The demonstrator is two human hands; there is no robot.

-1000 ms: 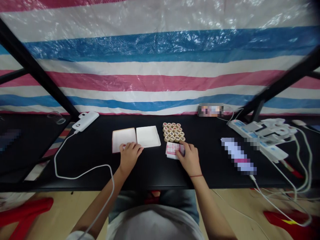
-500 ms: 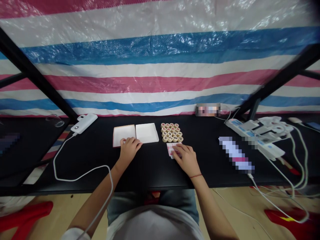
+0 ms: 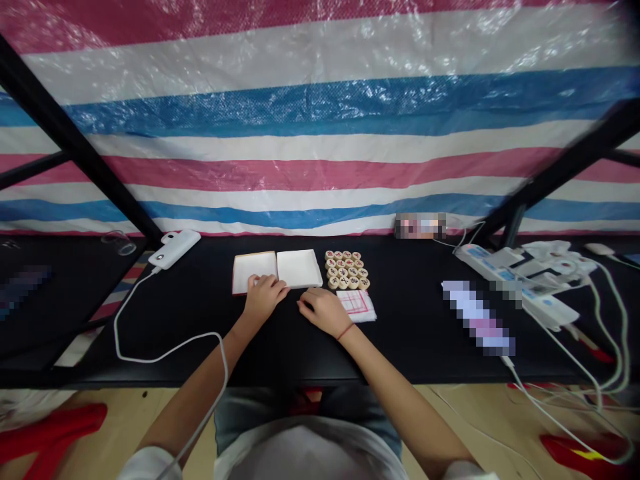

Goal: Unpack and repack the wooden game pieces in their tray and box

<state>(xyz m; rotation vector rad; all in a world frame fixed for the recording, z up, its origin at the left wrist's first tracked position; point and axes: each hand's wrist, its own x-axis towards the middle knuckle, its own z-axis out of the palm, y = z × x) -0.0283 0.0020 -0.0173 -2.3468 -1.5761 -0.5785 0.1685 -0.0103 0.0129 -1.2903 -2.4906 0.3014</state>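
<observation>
White card tray (image 3: pixel 255 272) sat on the black table (image 3: pixel 425 353), side by side w/ a 2nd white tray (image 3: pixel 300 269), edges touching. Left hand (image 3: pixel 263 298) lay flat & loose, fingers (image 3: pixel 253 282) on the near rim of the 1st tray, not gripping. Right hand (image 3: pixel 325 312) was open & empty, palm down, just left of the folded paper board (image 3: pixel 358 306) w/ red lines. Round wood chess pieces (image 3: pixel 345 270) lay in a tight block right of the 2nd tray, past the right hand. Left hand was nearer the trays; right hand nearer the pieces & board.
</observation>
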